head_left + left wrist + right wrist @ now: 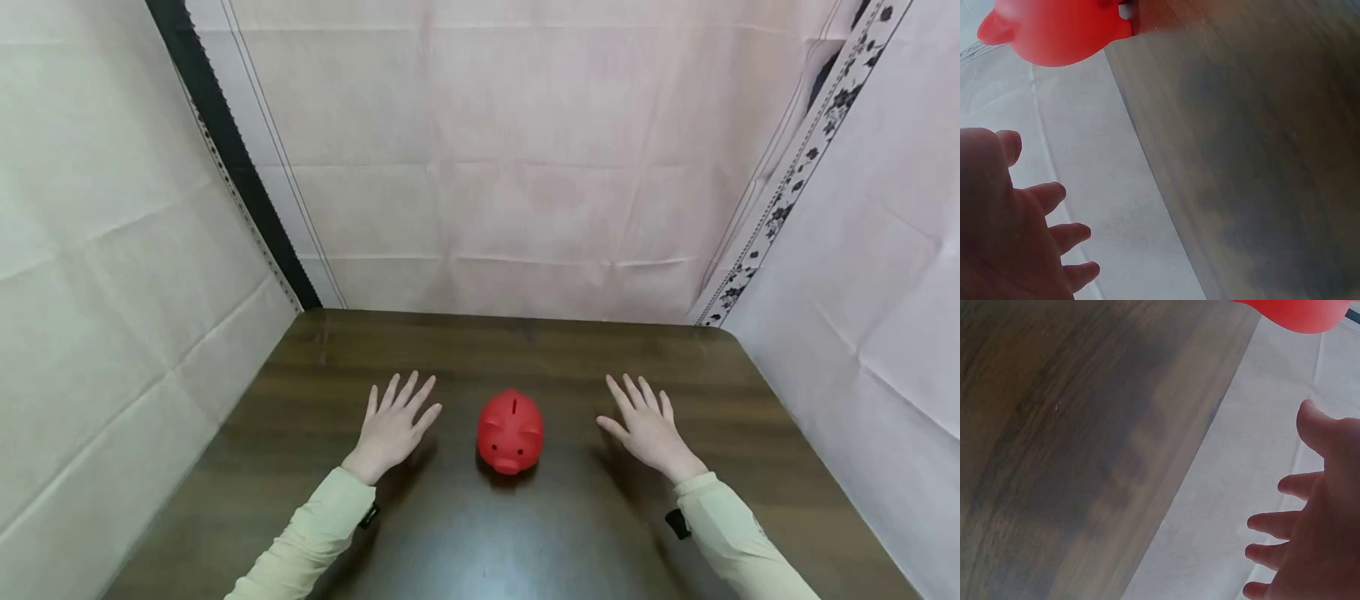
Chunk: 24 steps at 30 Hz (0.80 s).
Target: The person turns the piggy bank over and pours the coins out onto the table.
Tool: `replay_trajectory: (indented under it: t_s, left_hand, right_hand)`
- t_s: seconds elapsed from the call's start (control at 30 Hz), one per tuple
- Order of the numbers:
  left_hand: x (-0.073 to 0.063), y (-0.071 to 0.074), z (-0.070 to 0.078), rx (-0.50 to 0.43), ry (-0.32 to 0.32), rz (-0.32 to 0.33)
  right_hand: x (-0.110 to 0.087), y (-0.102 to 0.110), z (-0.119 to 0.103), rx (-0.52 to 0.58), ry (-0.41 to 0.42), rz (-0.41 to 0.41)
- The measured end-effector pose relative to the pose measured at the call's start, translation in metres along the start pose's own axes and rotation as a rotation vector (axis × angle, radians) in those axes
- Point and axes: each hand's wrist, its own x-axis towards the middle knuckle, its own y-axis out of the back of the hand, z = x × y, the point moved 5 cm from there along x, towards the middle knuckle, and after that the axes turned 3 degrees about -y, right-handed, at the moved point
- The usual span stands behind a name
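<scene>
A red piggy bank [510, 432] stands on the dark wooden table, its snout toward the near edge and a coin slot on its back. To its left my left hand [392, 427] hovers palm down with fingers spread, holding nothing. My right hand [648, 429] is held the same way on the other side, farther from the bank. In the left wrist view the rounded side of the piggy bank [1063, 28] shows beyond the left hand [997, 219]. Only a bit of the red bank [1310, 314] appears above the right hand [1316, 519] in the right wrist view.
The brown wooden table [600, 542] has rounded far corners. White cloth hangs behind it [525, 167] and along the left [112, 292] and right sides. A black strip [240, 158] runs down the left corner, a floral border [795, 183] down the right.
</scene>
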Motion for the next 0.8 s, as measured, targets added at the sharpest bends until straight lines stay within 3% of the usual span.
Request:
replay_trajectory:
  t_s: [0.17, 0.4, 0.6, 0.8]
  left_hand:
    - [0.011, -0.005, 0.002, 0.012, -0.001, -0.053]
    - [0.029, 0.001, 0.002, 0.027, -0.011, -0.053]
    - [0.027, -0.005, 0.001, 0.012, -0.004, -0.082]
    - [0.026, -0.006, 0.001, 0.017, 0.003, -0.072]
  right_hand:
    - [0.008, -0.004, 0.007, -0.017, -0.017, -0.068]
    - [0.023, 0.003, 0.009, -0.020, -0.031, -0.096]
    - [0.022, -0.003, 0.009, -0.008, -0.041, -0.123]
    - [0.021, -0.004, 0.009, -0.018, -0.041, -0.124]
